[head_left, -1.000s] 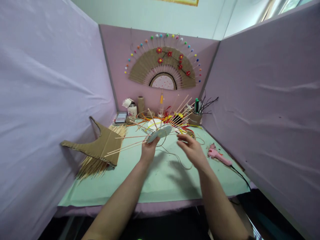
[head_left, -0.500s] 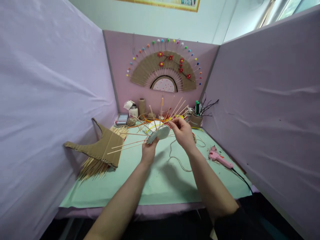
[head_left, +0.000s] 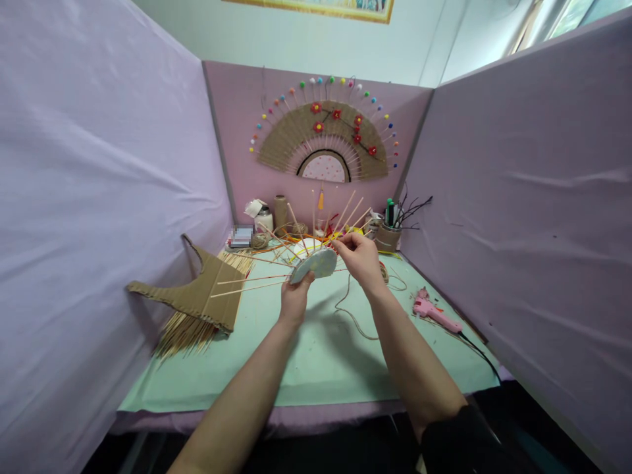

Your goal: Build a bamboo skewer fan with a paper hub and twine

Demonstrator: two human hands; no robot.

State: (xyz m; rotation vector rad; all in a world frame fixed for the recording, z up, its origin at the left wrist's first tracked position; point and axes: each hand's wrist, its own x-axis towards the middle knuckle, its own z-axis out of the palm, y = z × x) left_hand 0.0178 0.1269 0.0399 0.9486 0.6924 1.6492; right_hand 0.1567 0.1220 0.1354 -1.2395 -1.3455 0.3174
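Observation:
My left hand (head_left: 295,301) grips the lower edge of a pale, rounded piece (head_left: 318,264), thumb on its near face. Thin wooden sticks (head_left: 247,289) fan out from that piece to the left, up and right. At its right edge, my right hand (head_left: 356,257) is closed in a pinch among the sticks. Reddish bits show beside those fingertips. A beige cord (head_left: 356,322) runs from the tabletop up toward my right hand; its upper end is hidden behind the hand. The fingers cover most of what they pinch.
Cut cardboard (head_left: 212,289) rests on a pile of sticks (head_left: 185,332) at left. A pink glue gun (head_left: 437,313) lies at right, its cable trailing off the edge. Jars, a pen holder (head_left: 388,236) and craft scraps line the back. A finished fan (head_left: 323,141) hangs on the rear panel.
The rounded piece has turned slightly, showing more of its near face, and its sticks have shifted a little. The cord has moved slightly. Both hands keep their holds in nearly the same place.

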